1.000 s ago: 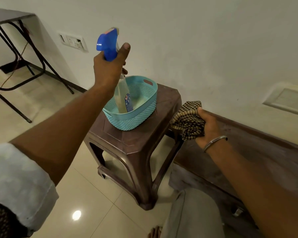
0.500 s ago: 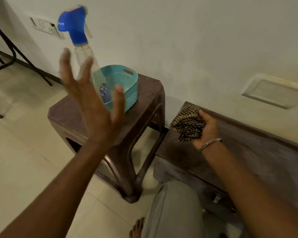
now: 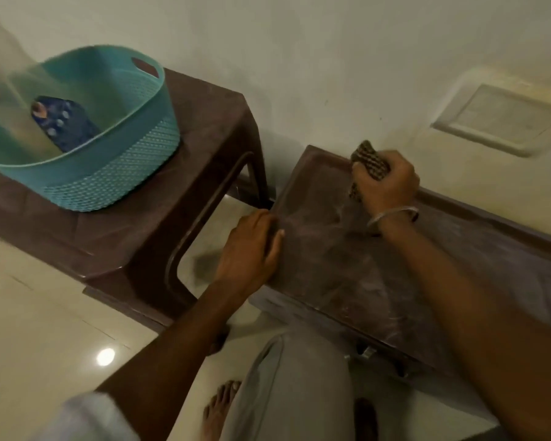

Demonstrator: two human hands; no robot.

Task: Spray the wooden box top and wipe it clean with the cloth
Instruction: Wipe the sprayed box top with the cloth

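The dark wooden box [image 3: 347, 265] stands against the wall at the right, its top dusty and streaked. My right hand [image 3: 387, 183] grips the bunched checked cloth [image 3: 371, 160] and presses it on the box top near the far left corner. My left hand [image 3: 252, 249] rests on the box's left edge, its fingers curled over the rim. The spray bottle [image 3: 58, 122] stands in the teal basket [image 3: 131, 160], its clear body and blue label showing through blur; its head is out of frame.
The basket sits on a brown plastic stool [image 3: 204, 192] just left of the box, with a narrow gap between them. My knee [image 3: 293, 386] and bare foot [image 3: 220, 405] are on the tiled floor below. A wall panel [image 3: 503, 119] is behind the box.
My left hand let go of the spray bottle, left it in the basket and came down onto the box's left edge. My right hand moved the cloth down onto the box top.
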